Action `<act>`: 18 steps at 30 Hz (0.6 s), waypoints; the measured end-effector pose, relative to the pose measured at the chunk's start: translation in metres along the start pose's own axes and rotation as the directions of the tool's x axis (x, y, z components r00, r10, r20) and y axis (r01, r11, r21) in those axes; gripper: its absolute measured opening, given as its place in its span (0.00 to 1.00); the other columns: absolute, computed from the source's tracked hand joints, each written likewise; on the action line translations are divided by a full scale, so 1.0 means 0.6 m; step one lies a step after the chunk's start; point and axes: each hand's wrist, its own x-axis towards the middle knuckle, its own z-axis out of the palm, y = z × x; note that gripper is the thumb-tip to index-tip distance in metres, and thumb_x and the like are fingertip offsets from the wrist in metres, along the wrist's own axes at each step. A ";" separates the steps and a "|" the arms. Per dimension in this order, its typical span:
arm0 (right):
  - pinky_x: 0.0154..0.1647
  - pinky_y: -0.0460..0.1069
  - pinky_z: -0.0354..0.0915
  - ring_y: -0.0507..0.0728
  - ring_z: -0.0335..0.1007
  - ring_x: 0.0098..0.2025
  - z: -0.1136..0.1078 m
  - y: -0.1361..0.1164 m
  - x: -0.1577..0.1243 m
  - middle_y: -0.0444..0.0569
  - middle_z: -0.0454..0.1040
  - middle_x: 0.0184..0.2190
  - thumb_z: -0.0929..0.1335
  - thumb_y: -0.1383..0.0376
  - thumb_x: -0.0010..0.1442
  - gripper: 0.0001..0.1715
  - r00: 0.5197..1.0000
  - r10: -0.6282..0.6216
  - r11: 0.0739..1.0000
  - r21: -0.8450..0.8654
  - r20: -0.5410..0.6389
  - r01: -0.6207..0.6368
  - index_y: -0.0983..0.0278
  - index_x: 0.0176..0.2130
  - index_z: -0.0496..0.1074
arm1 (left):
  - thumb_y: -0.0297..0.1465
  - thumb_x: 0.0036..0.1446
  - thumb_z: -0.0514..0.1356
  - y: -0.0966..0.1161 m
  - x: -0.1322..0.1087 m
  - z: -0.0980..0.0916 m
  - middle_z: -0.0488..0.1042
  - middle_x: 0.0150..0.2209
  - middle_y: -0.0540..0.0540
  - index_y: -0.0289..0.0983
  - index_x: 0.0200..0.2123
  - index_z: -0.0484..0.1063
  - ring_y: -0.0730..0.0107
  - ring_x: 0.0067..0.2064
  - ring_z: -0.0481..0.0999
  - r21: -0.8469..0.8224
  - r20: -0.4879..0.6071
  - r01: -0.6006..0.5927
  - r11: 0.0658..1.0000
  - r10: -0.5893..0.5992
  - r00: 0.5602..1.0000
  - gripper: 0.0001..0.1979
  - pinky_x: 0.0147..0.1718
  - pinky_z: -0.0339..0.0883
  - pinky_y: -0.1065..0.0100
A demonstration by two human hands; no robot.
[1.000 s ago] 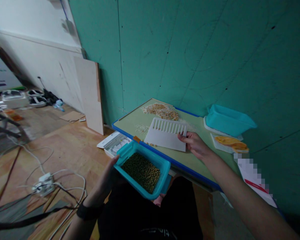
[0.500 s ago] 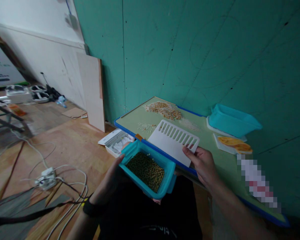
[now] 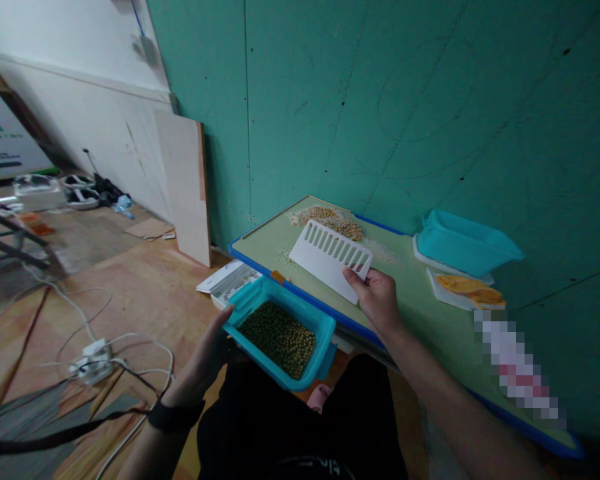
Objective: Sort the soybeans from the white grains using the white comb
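Note:
My left hand point(image 3: 213, 347) grips the left end of a blue plastic basin point(image 3: 325, 333), its thumb over the rim. Green and yellowish beans point(image 3: 277, 340) cover the basin's bottom. The basin is held over my lap, just off the table's near edge. In my right hand point(image 3: 377, 297) is a flat white slotted scraper point(image 3: 325, 263), pinched at its right end and held over the table point(image 3: 410, 313). Behind the scraper lies a pile of yellow beans mixed with white grains point(image 3: 330, 220). A few pale grains point(image 3: 284, 256) lie left of the scraper.
A second blue basin point(image 3: 465, 243) stands at the table's back right, near a folded yellow cloth point(image 3: 470, 290) on a white pad. A green wall point(image 3: 380, 100) rises behind the table. On the floor are an open white box point(image 3: 230, 280), a power strip point(image 3: 93, 360) and cables.
My right hand has moved the scraper left and farther over the table. The basin in my left hand has shifted slightly left.

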 end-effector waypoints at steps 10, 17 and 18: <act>0.33 0.53 0.71 0.62 0.78 0.32 0.012 0.006 0.007 0.51 0.83 0.29 0.78 0.40 0.50 0.31 0.999 0.024 1.000 -0.016 0.045 -0.023 0.65 0.32 0.83 | 0.61 0.47 0.71 0.007 0.007 -0.024 0.86 0.47 0.39 0.41 0.51 0.82 0.45 0.50 0.84 0.025 0.016 0.008 1.000 -0.008 1.000 0.37 0.33 0.82 0.59; 0.34 0.52 0.70 0.61 0.77 0.32 0.019 0.001 0.005 0.51 0.83 0.29 0.78 0.40 0.49 0.31 0.997 0.036 0.999 0.019 0.063 -0.037 0.66 0.32 0.84 | 0.62 0.49 0.69 0.016 0.007 -0.038 0.84 0.55 0.34 0.36 0.58 0.78 0.41 0.50 0.84 0.063 0.043 0.020 0.998 -0.023 0.999 0.43 0.35 0.83 0.55; 0.34 0.52 0.70 0.62 0.77 0.32 0.020 0.000 0.005 0.51 0.83 0.29 0.78 0.40 0.49 0.31 0.997 0.042 0.999 0.025 0.067 -0.044 0.66 0.32 0.84 | 0.61 0.51 0.68 0.015 0.007 -0.039 0.83 0.57 0.34 0.36 0.59 0.77 0.41 0.51 0.84 0.065 0.044 0.017 0.998 -0.019 0.999 0.43 0.36 0.83 0.55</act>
